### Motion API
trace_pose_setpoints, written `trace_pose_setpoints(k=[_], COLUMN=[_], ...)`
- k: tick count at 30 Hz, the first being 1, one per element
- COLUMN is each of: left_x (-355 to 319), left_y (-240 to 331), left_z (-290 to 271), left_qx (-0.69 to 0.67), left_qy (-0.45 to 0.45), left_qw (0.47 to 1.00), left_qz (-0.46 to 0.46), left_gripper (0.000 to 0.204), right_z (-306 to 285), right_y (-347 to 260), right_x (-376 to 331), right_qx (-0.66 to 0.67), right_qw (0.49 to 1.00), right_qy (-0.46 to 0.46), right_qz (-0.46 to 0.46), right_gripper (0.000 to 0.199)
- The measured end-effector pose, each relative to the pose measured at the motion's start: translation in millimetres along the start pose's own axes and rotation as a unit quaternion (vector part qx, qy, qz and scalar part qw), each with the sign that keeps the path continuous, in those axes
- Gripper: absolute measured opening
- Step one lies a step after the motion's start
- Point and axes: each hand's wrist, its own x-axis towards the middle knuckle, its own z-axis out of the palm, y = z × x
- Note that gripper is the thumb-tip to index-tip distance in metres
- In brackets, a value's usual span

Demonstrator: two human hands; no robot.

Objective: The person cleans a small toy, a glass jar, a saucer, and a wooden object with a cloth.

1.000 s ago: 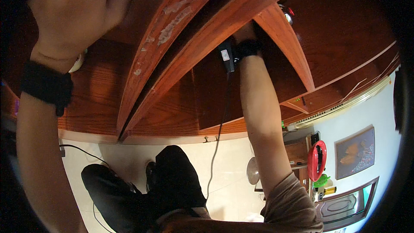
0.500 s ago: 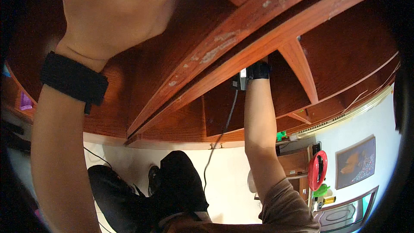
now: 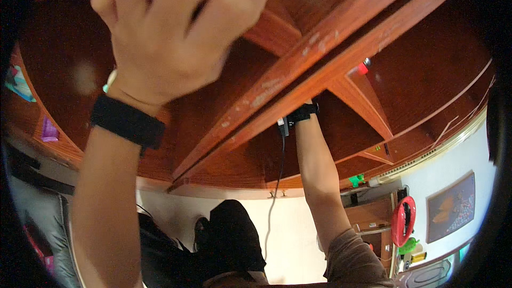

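My left hand [image 3: 173, 37] is raised in front of the reddish-brown wooden shelf unit [image 3: 266, 82], with its fingers curled in and knuckles toward me. Whatever it may hold is hidden at the top edge of the view. A black band [image 3: 127, 122] circles that wrist. Farther right, my right forearm [image 3: 318, 168] reaches into a compartment behind a wooden board. The right hand itself is hidden by the board; only the wrist with a black strap [image 3: 302, 113] shows. Beside that wrist is a small dark device [image 3: 283, 126] with a thin cable [image 3: 277, 181] hanging down.
A small red object [image 3: 364, 67] stands beside a divider. Purple [image 3: 49, 129] and green [image 3: 356, 180] items lie on lower shelves. A black padded seat [image 3: 40, 218] is at left. At right are a red basin [image 3: 404, 221] and a framed picture [image 3: 451, 207].
My left hand has come lower and rightward in view, so its curled fingers now show. The right wrist sits slightly lower and left. The whole view has shifted, revealing the red object and the black seat.
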Motion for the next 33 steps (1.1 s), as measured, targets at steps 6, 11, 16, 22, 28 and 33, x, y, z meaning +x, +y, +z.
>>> trace_pose_setpoints(k=[6,11,16,22,28,33], left_x=[5.2,7.3,9.8,12.5,5.8,31.6], left_y=[17.2,21.5,28.3,23.5,23.1,13.7], left_z=[19.8,17.5,15.1,3.7,-2.0,-51.8], left_qx=[-0.026,-0.032,-0.043,-0.039,-0.126,-0.171], left_qy=[0.061,0.077,0.039,0.011,-0.075,-0.161], left_qw=[0.998,0.995,0.996,0.998,0.986,0.963], left_qz=[-0.003,-0.050,-0.069,-0.051,-0.080,-0.131], left_gripper=[0.022,0.017,0.021,0.022,0.029,0.054], right_z=[50.2,94.7,119.1,132.0,85.0,-11.8], right_y=[-3.9,-33.2,-41.0,-67.2,-70.5,-91.2], right_x=[-14.4,-30.0,-53.0,-96.3,-154.0,-194.5], right_qx=[0.004,0.026,0.032,0.054,0.121,0.152], right_qw=[0.999,0.996,0.995,0.994,0.971,0.945], right_qy=[-0.038,-0.065,-0.084,-0.079,-0.126,-0.175], right_qz=[-0.015,-0.046,-0.044,-0.058,-0.160,-0.230], right_gripper=[0.043,0.043,0.044,0.044,0.020,0.015])
